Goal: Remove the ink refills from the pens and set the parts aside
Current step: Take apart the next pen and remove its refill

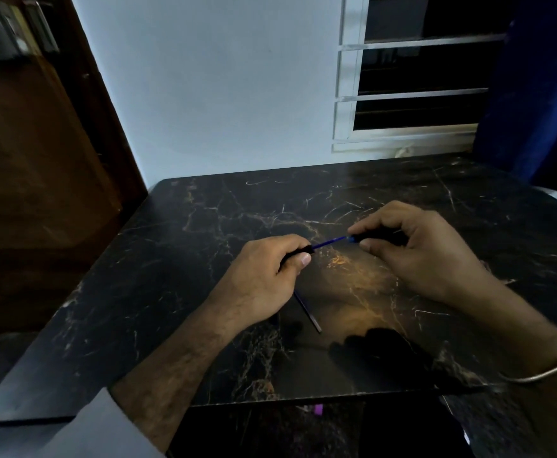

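Over the black marble-patterned tabletop (pixel 224 226), the left hand (pixel 264 279) has its fingers closed on one dark pen barrel piece (pixel 300 252), and the right hand (pixel 412 249) pinches a second dark piece (pixel 374 235). One thin blue ink refill (pixel 329 242) spans the gap between the two pieces. A second thin refill (pixel 307 311) lies flat on the tabletop, just below the left hand.

The left hand (pixel 264 276) hides most of the black pen barrel (pixel 298 252) and the upper end of a loose refill (pixel 307 313). The right hand (pixel 412 249) covers the other pen half (pixel 374 238)
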A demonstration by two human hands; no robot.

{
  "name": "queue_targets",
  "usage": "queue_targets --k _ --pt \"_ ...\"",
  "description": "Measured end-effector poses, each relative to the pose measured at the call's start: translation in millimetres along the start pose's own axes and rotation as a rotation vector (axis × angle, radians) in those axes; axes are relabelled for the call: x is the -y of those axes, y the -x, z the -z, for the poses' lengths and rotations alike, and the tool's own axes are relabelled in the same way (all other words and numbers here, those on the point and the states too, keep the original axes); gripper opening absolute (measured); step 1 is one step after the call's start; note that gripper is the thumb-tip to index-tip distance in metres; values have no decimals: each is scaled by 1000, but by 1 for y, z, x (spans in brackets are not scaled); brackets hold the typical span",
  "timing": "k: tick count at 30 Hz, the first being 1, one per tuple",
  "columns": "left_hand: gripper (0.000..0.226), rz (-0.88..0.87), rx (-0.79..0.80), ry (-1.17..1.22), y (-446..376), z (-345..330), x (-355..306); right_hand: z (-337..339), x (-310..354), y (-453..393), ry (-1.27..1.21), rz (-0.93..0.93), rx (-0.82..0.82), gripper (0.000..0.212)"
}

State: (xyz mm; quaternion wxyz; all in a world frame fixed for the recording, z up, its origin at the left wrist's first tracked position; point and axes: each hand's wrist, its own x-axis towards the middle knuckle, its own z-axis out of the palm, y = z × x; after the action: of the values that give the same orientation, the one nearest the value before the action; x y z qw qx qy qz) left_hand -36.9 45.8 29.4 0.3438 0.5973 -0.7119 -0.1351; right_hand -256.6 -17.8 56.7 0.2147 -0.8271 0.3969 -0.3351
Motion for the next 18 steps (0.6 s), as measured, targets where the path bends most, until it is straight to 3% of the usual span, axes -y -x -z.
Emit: queue_targets --k 18 --pt "14 -8 17 -5 1 -2 1 1 -4 3 -35 10 30 28"
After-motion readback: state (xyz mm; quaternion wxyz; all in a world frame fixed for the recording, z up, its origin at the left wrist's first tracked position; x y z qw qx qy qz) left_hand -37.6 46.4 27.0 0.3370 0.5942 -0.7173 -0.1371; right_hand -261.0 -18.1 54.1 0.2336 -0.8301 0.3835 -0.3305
